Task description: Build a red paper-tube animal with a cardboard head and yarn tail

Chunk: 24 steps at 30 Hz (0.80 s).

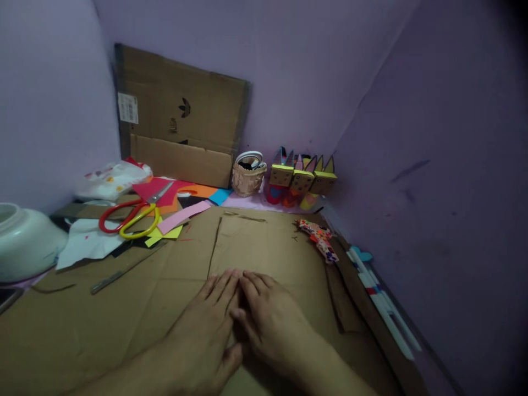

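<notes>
Side by side, my left hand (208, 324) and my right hand (272, 313) press palm-down on the near part of a cardboard piece (243, 245). Their fingers are stretched out and almost meet at the tips; neither hand grips anything. That piece lies on a larger cardboard sheet (136, 308), and its near edge is hidden beneath my hands. Left of them lies a thin craft knife (111, 280). Farther back are scissors (140, 217) with one red and one yellow handle.
Coloured paper pieces (198, 191) lie at the back left, near a white pot (27, 242). A cardboard box (177, 110) leans on the wall beside a small basket (248, 176) and eared figures (303, 179). To the right are a patterned glue gun (319, 239) and white sticks (383, 302).
</notes>
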Tool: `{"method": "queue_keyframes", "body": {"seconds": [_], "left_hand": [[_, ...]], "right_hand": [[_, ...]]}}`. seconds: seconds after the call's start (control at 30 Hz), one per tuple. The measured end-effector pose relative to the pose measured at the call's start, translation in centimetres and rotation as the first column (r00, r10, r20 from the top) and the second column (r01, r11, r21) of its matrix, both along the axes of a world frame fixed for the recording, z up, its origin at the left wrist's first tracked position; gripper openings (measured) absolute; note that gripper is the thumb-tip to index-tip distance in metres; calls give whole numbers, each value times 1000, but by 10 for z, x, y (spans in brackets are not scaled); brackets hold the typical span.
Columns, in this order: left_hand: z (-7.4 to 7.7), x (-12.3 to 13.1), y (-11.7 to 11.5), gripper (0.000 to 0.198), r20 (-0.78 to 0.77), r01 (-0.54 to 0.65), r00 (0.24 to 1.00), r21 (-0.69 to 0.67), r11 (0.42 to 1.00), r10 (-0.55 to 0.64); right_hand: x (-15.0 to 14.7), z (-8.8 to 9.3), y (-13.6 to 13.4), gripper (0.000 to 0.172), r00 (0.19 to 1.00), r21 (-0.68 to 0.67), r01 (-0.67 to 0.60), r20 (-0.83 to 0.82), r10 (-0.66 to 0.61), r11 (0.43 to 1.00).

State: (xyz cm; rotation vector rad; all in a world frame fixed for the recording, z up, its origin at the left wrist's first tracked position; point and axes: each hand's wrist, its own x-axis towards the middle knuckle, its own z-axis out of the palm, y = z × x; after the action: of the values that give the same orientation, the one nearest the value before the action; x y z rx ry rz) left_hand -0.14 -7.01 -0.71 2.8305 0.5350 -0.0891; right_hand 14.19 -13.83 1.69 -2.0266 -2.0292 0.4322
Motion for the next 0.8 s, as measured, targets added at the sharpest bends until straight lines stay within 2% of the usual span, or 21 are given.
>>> {"method": "queue_keyframes", "body": {"seconds": [0.07, 0.13, 0.17, 0.23, 0.4, 0.5, 0.6, 0.7, 0.8], "left_hand": [[1, 1, 0, 69, 31, -9, 999, 11, 1000, 9], [0, 2, 1, 73, 66, -27, 997, 21, 999, 26], [-2, 2, 2, 74, 69, -31, 997, 22, 999, 30], [-9, 3, 5, 75, 36, -15, 999, 9, 1000, 15], [-39, 5, 11, 79, -17, 40, 999, 10, 999, -40], [-50, 4, 13, 78, 3, 61, 998, 18, 998, -61], [-51, 3, 14, 78, 14, 60, 998, 28, 998, -61], [-45, 0, 14, 78, 7, 52, 999, 14, 999, -52], [-33, -5, 13, 72, 46, 42, 998, -12, 999, -41]], "right_hand": [[0, 8, 21, 35, 996, 37, 81, -33, -80, 996], [3, 8, 46, 37, 992, 106, 115, -61, -109, 988], [5, 5, 60, 41, 995, 126, 89, -50, -84, 988], [12, -7, 86, 50, 998, 78, 61, -13, -61, 995], [36, -35, 130, 64, 996, 55, 62, 66, -65, 997], [46, -39, 143, 67, 997, 19, 57, 50, -58, 998], [51, -36, 151, 60, 995, 60, 100, -1, -100, 993], [56, -28, 147, 49, 972, 140, 235, -30, -233, 962], [60, -18, 124, 49, 907, 217, 419, -55, -417, 882]]}}
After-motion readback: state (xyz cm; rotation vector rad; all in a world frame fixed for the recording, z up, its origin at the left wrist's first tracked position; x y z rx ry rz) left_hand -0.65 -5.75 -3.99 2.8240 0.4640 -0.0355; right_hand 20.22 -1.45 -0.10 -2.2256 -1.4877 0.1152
